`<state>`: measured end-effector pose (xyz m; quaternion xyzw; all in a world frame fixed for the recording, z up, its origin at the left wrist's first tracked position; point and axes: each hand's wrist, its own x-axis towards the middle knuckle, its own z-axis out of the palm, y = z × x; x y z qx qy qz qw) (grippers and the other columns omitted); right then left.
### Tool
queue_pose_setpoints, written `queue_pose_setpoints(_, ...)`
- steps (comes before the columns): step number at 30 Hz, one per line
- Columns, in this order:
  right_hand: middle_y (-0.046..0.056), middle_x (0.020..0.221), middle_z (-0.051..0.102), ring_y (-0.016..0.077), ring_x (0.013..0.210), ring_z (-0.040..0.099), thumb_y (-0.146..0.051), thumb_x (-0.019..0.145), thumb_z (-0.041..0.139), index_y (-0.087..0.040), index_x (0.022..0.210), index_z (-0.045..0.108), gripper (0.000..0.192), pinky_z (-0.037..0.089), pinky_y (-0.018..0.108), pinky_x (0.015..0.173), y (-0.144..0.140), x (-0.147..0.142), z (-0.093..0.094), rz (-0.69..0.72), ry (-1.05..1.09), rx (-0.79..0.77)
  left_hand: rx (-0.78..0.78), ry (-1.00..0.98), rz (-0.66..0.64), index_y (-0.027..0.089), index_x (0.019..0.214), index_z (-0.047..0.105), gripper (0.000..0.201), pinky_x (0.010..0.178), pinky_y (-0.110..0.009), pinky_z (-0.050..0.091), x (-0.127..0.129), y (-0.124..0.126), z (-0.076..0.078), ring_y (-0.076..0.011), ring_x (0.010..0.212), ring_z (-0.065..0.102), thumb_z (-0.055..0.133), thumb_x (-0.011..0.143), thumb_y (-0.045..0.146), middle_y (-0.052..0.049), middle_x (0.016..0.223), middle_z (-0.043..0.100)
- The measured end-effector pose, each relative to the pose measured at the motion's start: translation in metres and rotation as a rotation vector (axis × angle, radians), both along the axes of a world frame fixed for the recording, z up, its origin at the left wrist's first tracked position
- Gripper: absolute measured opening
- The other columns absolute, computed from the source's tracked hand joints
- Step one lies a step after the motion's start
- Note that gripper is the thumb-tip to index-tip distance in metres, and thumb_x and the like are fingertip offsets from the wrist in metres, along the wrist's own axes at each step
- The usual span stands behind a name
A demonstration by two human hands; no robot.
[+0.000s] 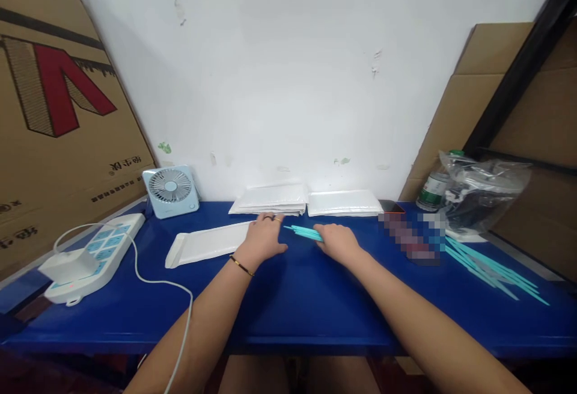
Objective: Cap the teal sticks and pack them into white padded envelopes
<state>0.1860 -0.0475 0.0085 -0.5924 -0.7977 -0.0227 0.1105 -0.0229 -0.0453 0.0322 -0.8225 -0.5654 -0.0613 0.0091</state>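
On the blue tabletop point(288, 304), near the middle of its far edge, the right hand point(339, 242) closes its grip on a small bundle of teal sticks point(303, 232), whose free ends jut toward the left hand point(264, 239). The left hand lies flat, fingers spread and holding nothing, its palm on the near end of a white pouch point(205, 243) lying left of centre. Two stacks of white pouches point(311, 200) sit against the far edge. More loose teal sticks point(491, 267) lie toward the right edge, a small fan point(171, 190) and a power strip point(90, 255) toward the left.
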Motion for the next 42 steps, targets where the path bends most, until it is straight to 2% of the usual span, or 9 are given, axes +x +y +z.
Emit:
queue_pose_setpoints(3,0.003,0.065,0.062,0.018,0.059,0.06,-0.042,0.082,0.051,-0.02,0.083,0.06,0.024,0.043,0.028,0.058,0.002,0.014,0.004,0.048,0.514,-0.032,-0.185,0.008,0.311,0.025,0.141,0.027,0.092,0.088,-0.066,0.031,-0.024,0.005,-0.012,-0.0484,0.131,0.017,0.059,0.063,0.064,-0.019,0.147,0.023)
queue_pose_setpoints(7,-0.002,0.058,0.055,0.0144,0.055,0.057,-0.052,0.076,0.058,-0.018,0.086,0.056,0.035,0.047,0.026,0.054,-0.002,0.017,-0.006,0.138,1.336,-0.077,-0.186,-0.011,0.265,0.035,0.133,0.041,0.054,0.083,-0.068,0.032,-0.035,0.002,-0.026,-0.0463,0.127,0.026,0.037,0.084,0.055,-0.014,0.144,0.032)
queue_pose_setpoints(14,-0.003,0.056,0.052,0.0133,0.053,0.055,-0.049,0.068,0.067,-0.016,0.082,0.056,0.037,0.046,0.025,0.05,-0.018,0.012,-0.025,0.126,1.449,-0.262,-0.066,-0.096,-0.08,0.02,0.12,0.053,0.054,0.088,-0.036,0.042,-0.047,-0.033,-0.024,-0.0249,0.102,0.057,0.04,0.071,0.002,-0.011,0.113,0.062)
queue_pose_setpoints(19,-0.002,0.056,0.053,0.0122,0.046,0.051,-0.045,0.074,0.059,-0.016,0.087,0.059,0.031,0.043,0.025,0.048,-0.031,0.038,-0.013,0.119,1.078,-0.196,-0.137,-0.282,-0.359,0.025,0.105,0.06,0.054,0.088,-0.029,0.042,-0.064,-0.092,-0.022,-0.0157,0.093,0.061,0.035,0.066,-0.003,0.001,0.1,0.067)
queue_pose_setpoints(24,0.005,0.078,0.068,0.0189,0.067,0.061,-0.036,0.082,0.05,-0.022,0.094,0.064,0.023,0.04,0.025,0.057,-0.047,0.07,0.003,0.136,0.259,-0.077,-0.238,-0.257,-0.536,0.027,0.081,0.066,0.047,0.113,-0.042,0.007,-0.087,-0.126,-0.011,-0.0137,0.112,0.053,0.034,0.064,-0.003,0.007,0.088,0.068)
queue_pose_setpoints(29,0.005,0.088,0.069,0.0223,0.079,0.063,-0.025,0.081,0.049,-0.026,0.103,0.061,0.025,0.036,0.025,0.061,-0.052,0.078,0.011,0.065,-0.201,-0.044,-0.15,-0.289,-0.272,0.025,0.114,0.055,0.041,0.112,-0.049,0.01,-0.077,-0.109,-0.006,-0.0216,0.123,0.043,0.046,0.076,0.016,-0.002,0.12,0.058)
queue_pose_setpoints(34,0.005,0.087,0.068,0.0216,0.076,0.063,-0.025,0.083,0.046,-0.025,0.101,0.058,0.022,0.035,0.026,0.06,-0.051,0.078,0.011,0.068,-0.323,-0.027,-0.138,-0.183,-0.317,0.025,0.145,0.012,0.116,0.107,-0.056,0.011,-0.006,-0.079,-0.018,-0.0363,0.137,0.01,0.066,0.052,0.068,-0.014,0.15,0.018)
queue_pose_setpoints(37,0.006,0.085,0.068,0.0213,0.075,0.062,-0.023,0.084,0.045,-0.022,0.097,0.058,0.018,0.034,0.026,0.059,-0.054,0.083,0.005,0.091,-0.388,0.017,-0.191,-0.162,-0.352,0.022,0.146,0.007,0.12,0.106,-0.055,0.014,0.023,-0.063,-0.026,-0.0353,0.133,0.025,0.065,0.052,0.07,-0.017,0.142,0.035)
queue_pose_setpoints(42,0.007,0.083,0.067,0.0196,0.077,0.06,-0.014,0.084,0.044,-0.019,0.096,0.059,0.019,0.032,0.027,0.063,-0.057,0.099,-0.006,0.077,-0.45,0.092,-0.138,-0.271,-0.345,0.024,0.144,0.018,0.099,0.104,-0.046,0.026,0.026,-0.055,-0.029,-0.0304,0.121,0.043,0.067,0.062,0.049,-0.011,0.13,0.049)
